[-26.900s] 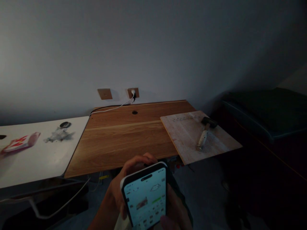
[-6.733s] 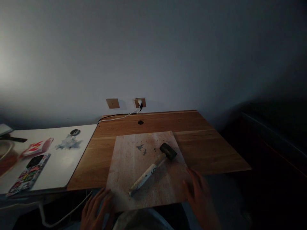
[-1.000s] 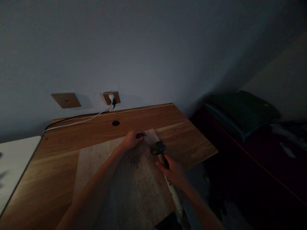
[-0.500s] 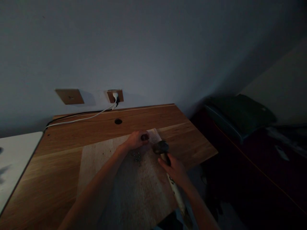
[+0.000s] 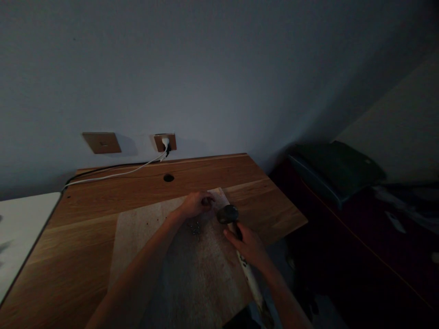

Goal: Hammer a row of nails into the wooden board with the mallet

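Note:
A pale plywood board (image 5: 192,269) lies on a wooden desk (image 5: 85,214). My right hand (image 5: 248,246) is closed round the neck of a hammer (image 5: 227,214), just below its dark head, with the light handle running back toward me. My left hand (image 5: 197,203) rests at the board's far corner, fingers pinched together on something too small to make out, right beside the hammer head. A little heap of nails (image 5: 195,227) lies on the board between my arms.
A white cable (image 5: 116,174) runs from a wall socket (image 5: 165,141) along the desk's back edge, near a round cable hole (image 5: 168,177). A white table (image 5: 20,228) adjoins on the left. Dark furniture with a black bag (image 5: 336,169) stands to the right.
Over the last second the hammer head has stayed close to my left hand, shifting only slightly. Earlier I put a phone away and the board moved from the desk's right end to in front of me.

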### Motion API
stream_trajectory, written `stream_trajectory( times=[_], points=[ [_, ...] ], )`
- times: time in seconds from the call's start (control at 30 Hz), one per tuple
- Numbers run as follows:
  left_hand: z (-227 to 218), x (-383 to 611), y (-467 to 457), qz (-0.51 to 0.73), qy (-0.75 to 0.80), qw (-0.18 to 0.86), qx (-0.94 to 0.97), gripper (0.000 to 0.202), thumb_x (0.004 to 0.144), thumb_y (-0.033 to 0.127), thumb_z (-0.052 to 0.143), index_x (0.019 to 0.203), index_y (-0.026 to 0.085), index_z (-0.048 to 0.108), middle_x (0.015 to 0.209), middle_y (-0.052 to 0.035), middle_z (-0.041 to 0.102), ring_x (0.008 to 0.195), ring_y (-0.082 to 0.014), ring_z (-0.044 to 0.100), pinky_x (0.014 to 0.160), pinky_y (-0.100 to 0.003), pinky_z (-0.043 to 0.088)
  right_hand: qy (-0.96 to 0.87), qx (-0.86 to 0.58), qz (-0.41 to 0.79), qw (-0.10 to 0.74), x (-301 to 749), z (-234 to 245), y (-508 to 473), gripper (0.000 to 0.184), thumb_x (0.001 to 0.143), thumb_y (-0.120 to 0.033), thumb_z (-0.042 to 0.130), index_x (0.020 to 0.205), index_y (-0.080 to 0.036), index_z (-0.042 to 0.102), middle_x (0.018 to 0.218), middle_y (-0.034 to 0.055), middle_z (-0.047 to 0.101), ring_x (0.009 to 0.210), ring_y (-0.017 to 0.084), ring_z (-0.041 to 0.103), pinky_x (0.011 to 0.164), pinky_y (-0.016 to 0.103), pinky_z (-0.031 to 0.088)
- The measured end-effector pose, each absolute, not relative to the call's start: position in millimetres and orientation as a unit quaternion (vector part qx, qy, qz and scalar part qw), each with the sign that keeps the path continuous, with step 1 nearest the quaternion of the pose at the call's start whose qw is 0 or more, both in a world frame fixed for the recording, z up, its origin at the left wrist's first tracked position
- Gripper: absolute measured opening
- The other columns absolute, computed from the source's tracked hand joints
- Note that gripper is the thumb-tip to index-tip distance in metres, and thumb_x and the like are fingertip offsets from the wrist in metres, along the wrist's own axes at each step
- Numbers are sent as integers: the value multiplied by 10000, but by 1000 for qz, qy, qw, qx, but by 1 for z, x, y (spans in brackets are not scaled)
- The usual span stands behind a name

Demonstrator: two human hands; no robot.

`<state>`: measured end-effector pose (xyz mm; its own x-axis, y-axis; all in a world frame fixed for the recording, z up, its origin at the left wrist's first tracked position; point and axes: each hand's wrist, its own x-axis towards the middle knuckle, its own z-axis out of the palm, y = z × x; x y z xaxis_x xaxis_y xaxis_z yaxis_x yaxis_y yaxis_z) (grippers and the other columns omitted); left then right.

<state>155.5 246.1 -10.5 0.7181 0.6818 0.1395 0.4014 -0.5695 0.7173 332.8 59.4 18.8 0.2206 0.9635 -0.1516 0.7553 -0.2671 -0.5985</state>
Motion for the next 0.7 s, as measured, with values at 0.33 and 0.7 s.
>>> stream_trajectory(
  times=[0.33, 0.7],
  points=[
    [-10, 155, 246, 209, 335, 340, 853, 337, 714, 150, 728, 1045, 204, 690, 974, -17, 730, 780, -159, 659, 704, -241, 472, -571, -737, 270, 241, 334, 26, 72, 305, 902, -441, 556, 777, -197, 690, 749, 67, 734, 741, 239, 687, 631, 290, 411],
    [-11, 154, 249, 221, 309, 309, 872, 215, 697, 142, 723, 905, 174, 680, 909, -26, 640, 791, -169, 611, 729, -254, 472, -561, -726, 250, 309, 332, 51, 100, 345, 877, -501, 542, 760, -196, 650, 725, 34, 696, 695, 197, 632, 606, 271, 392]
  ],
)
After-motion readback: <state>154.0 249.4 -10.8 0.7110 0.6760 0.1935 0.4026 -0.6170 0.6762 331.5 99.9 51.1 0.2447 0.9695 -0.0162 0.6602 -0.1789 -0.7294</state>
